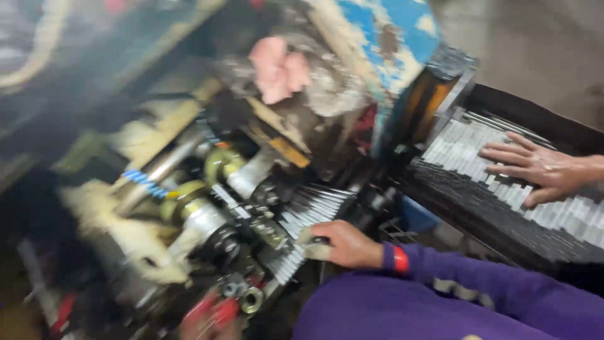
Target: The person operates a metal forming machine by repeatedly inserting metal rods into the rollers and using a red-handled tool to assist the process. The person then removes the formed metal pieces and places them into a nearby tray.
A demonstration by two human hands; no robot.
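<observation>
A workshop is showing here: a grimy, oil-stained machine (239, 182) is filling frame centre, metal strips (478, 157) stacking at right.

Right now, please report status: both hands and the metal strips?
Left hand flat on strip row at machine. Right hand spread on tray strips. Nothing between.

Left hand (343, 244): low centre, palm down, fingers curled loosely, knuckles toward the left of frame. Purple sleeve (503, 286) covers the forearm, red band (401, 259) at the wrist. Right hand (535, 167): right edge, reaching leftward, palm down, fingers spread and laid flat, forearm bare. Hands well apart.
</observation>
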